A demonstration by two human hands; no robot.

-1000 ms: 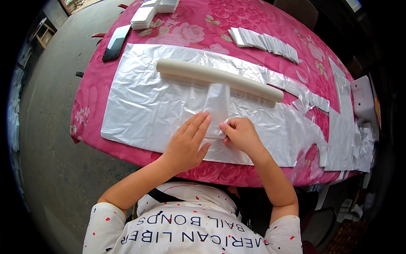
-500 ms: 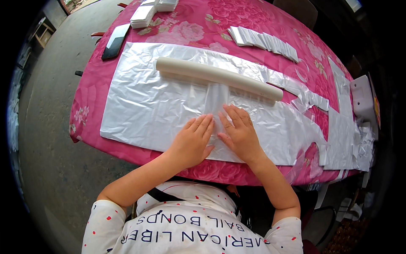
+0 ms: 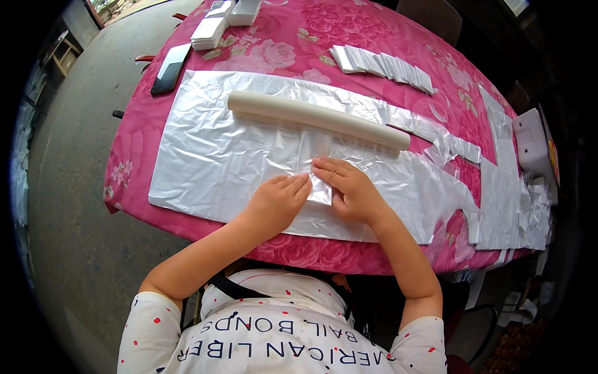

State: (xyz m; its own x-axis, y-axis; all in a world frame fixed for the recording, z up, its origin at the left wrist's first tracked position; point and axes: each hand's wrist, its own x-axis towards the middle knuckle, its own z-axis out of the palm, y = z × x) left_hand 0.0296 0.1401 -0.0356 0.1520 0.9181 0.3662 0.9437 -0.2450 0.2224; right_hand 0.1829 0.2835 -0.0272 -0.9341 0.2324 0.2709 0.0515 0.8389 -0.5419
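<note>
A narrow, folded clear plastic bag lies on a stack of flat plastic bags. My right hand curls over its upper part, fingers together and thumb by its right edge, gripping it. At its left edge my left hand is closed, fingertips pressed on the plastic; its thumb is hidden. Beyond both hands a long pale tube lies slantwise across the stack, with the far end of the folded strip close to it.
A pink floral tablecloth covers the table. At the far left are a phone and small stacks of folded white packets. A row of similar packets lies beyond the tube. A white plastic container stands at the right edge.
My hands have gone from lying flat with fingers stretched to curled around the strip. The strip's near end now shows as a folded edge between them. The tube stays on the stack.
</note>
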